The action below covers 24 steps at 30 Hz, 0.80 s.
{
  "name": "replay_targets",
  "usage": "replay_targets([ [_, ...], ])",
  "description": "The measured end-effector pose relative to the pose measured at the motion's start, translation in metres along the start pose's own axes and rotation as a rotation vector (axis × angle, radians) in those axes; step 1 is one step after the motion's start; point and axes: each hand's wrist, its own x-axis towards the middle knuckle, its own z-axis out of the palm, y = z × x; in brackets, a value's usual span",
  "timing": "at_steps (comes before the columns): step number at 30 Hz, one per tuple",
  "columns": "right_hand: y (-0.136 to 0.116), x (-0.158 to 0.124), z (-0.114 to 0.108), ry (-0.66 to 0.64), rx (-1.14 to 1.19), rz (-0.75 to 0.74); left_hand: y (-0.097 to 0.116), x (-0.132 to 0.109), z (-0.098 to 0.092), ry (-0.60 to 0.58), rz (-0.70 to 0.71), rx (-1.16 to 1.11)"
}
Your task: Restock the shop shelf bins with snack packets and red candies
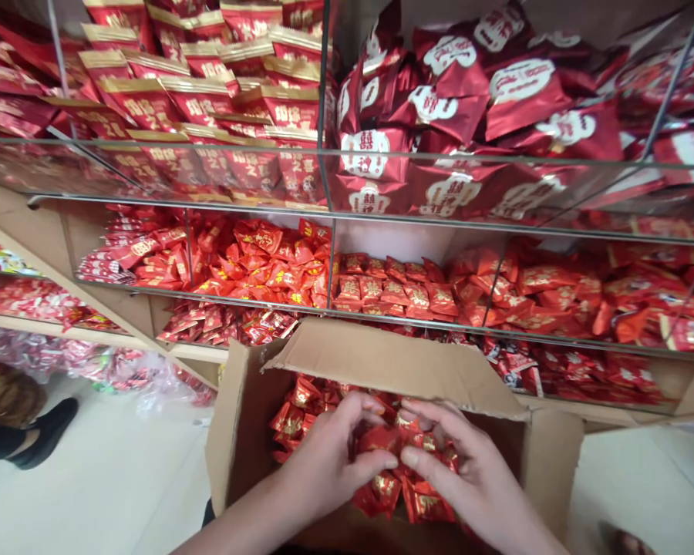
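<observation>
An open cardboard box stands in front of me, holding many small red-and-gold wrapped candies. Both of my hands reach down into it, close to each other. My left hand curls its thumb and fingers around a red wrapped candy. Facing it, my right hand is cupped with the fingers bent over more red packets, thumb tip close to the left thumb. More candies lie just below the hands. How many packets sit within the fingers is partly hidden.
Glass-fronted shelves rise behind the box, with gold-topped red bags, dark red bags and small red packets. A wooden divider slants at left. Another person's shoe rests on the pale floor.
</observation>
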Motion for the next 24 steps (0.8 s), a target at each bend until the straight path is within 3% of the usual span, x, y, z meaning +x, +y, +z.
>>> replay_targets([
  [4,-0.016,0.001,-0.015,-0.098,-0.199,-0.235,0.017,0.002,-0.004,-0.122,0.124,0.257],
  [7,-0.025,0.006,-0.031,-0.085,-0.241,-0.357,0.037,0.013,-0.012,-0.162,0.253,0.395],
  [9,-0.028,0.019,-0.046,0.036,-0.265,-0.391,0.051,0.03,-0.023,-0.113,0.402,0.522],
  [11,-0.029,0.04,-0.062,0.253,-0.3,-0.36,0.062,0.056,-0.037,0.012,0.538,0.708],
  [13,-0.025,0.069,-0.074,0.438,-0.309,-0.283,0.067,0.087,-0.05,0.094,0.596,0.892],
  [14,-0.021,0.084,-0.078,0.472,-0.286,-0.247,0.067,0.102,-0.056,0.094,0.585,0.976],
  [16,-0.011,0.114,-0.081,0.405,-0.188,-0.165,0.063,0.129,-0.064,0.033,0.496,1.091],
  [19,0.001,0.142,-0.078,0.177,-0.076,-0.043,0.056,0.151,-0.07,-0.099,0.35,1.187],
  [21,0.005,0.149,-0.076,0.061,-0.157,0.006,0.053,0.156,-0.073,-0.13,0.326,1.204],
  [24,0.006,0.149,-0.075,0.002,-0.356,0.015,0.051,0.156,-0.074,-0.102,0.337,1.169],
])
